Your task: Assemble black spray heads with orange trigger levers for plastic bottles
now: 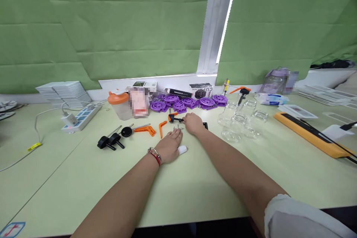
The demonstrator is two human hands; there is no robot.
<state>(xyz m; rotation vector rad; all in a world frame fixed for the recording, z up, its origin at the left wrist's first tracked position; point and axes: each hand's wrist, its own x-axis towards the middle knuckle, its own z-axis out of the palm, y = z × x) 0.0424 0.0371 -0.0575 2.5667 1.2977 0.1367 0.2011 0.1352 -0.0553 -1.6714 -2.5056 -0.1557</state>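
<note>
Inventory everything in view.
Blinds: two, green, back
Table: one, pale green, foreground
Panel stack: one, white, back left
Power strips: two, white left, orange right
Cup: one, orange lid, back left
Wheel parts: several, purple, back centre
Boxes: several, mixed, back centre
Round pieces: three, black, left
Loose handles: several, orange, left
Jars: several, transparent, right
Soft pack: one, white, back right
Bottle: one, purple lid, back right
Assembly: one, black-orange, centre
Left hand: one, white thumb cover, centre
Right hand: one, centre
</note>
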